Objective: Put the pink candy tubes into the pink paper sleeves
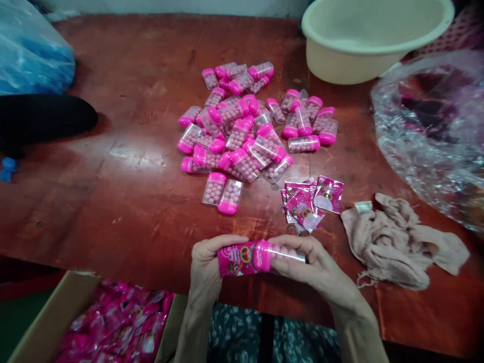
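At the table's near edge my left hand grips a printed pink wrapper by its left end, thumb along the top. My right hand is closed around a clear candy container with a pink cap and pale pink balls inside. The container's capped end meets the wrapper's right end; whether it is inside the wrapper I cannot tell. Just beyond my right hand lies a small stack of flat pink wrappers. Farther off is a loose heap of similar capped containers, two of them lying nearest me.
A cardboard box of pink wrapped packs stands at lower left. On the right lie a crumpled beige cloth and a large clear plastic bag. A cream basin sits behind, and a bag of blue items at far left.
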`<state>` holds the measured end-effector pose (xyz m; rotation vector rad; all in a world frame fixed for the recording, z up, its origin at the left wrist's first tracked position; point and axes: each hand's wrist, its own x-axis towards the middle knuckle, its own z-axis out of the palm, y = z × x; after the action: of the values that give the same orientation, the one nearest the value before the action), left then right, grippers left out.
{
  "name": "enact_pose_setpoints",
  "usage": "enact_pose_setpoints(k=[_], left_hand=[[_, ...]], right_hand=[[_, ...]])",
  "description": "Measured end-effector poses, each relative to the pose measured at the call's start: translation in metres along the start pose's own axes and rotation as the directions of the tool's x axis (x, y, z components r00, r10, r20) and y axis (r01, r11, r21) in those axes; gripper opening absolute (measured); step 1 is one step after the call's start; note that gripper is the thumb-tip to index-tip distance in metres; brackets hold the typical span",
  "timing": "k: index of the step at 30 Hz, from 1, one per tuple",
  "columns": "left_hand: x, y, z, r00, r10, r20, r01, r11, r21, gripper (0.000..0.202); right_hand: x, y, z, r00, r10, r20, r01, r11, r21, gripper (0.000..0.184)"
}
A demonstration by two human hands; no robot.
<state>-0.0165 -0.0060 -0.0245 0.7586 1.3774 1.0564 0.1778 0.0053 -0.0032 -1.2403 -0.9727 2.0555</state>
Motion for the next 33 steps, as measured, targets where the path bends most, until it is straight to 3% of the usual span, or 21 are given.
enact_pose_setpoints(k=[8, 14, 18, 21, 23, 33], left_hand=[[0.003, 0.005, 0.000, 0.997, 0.075, 0.018, -0.075, 0.997, 0.005, 0.019], [0.002, 0.008, 0.000, 0.990, 0.107, 0.097, -0.110, 0.994, 0.026, 0.015], [0.004, 0.012, 0.006, 1.000, 0.002, 0.007, -0.001, 0.991, -0.137, 0.019], [0.003, 0.019, 0.013, 0.996, -0.087, -0.010, 0.078, 0.929, -0.362, 0.030], [0.000, 0.023, 0.017, 0.997, -0.080, -0.004, 0.070, 0.890, -0.451, 0.041], [-0.001, 0.022, 0.011, 0.993, -0.093, -0.072, 0.058, 0.923, -0.381, 0.016]], right_hand=[[-0.003, 0.005, 0.002, 1.000, -0.014, -0.006, 0.014, 1.000, -0.004, 0.034], [-0.005, 0.001, -0.003, 0.986, -0.044, 0.159, 0.044, 0.999, 0.003, 0.036], [-0.003, 0.003, 0.002, 0.996, -0.061, 0.059, 0.058, 0.997, 0.051, 0.035], [0.000, 0.005, 0.012, 0.995, -0.096, -0.029, 0.098, 0.989, 0.106, 0.032], [0.001, 0.004, 0.017, 0.988, -0.140, -0.071, 0.148, 0.981, 0.127, 0.032], [-0.003, 0.000, 0.021, 0.975, -0.181, -0.133, 0.184, 0.983, 0.012, 0.035]])
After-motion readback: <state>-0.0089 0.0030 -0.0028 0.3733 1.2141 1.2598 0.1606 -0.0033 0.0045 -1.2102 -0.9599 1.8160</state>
